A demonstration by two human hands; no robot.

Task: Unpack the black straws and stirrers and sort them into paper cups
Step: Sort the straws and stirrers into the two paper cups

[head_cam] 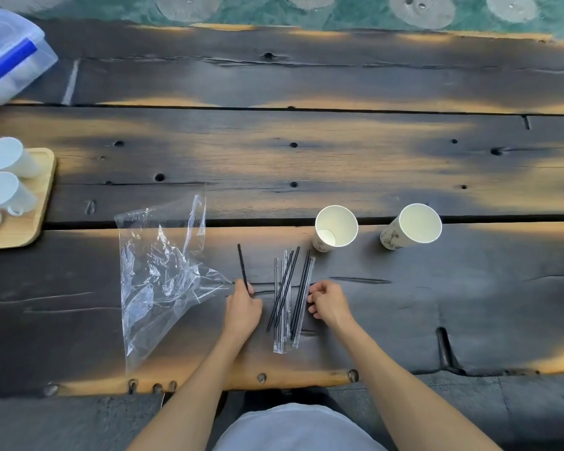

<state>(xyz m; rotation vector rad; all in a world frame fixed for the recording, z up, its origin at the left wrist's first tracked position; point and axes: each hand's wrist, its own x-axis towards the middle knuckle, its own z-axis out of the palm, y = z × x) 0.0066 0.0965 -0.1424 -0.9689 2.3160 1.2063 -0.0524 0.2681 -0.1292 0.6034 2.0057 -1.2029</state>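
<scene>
Left hand (243, 309) pinches one bare black straw (242, 267), tip pointing away. Right hand (328, 304) curled, fingers touching the wrapped pile (290, 297) lying between the hands; can't tell if it grips anything. Two paper cups (336, 226) (415, 226) stand beyond the right hand, both empty. Empty plastic bag (163, 275) left of the left hand. Risk: light cups tip when a straw drops in; thin straws could roll into bench (306, 151) cracks. Dark scorched wooden planks, patterned floor beyond.

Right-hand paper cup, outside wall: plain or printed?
Printed: the right paper cup shows a dark sketchy pattern on white, in the head view.
</scene>
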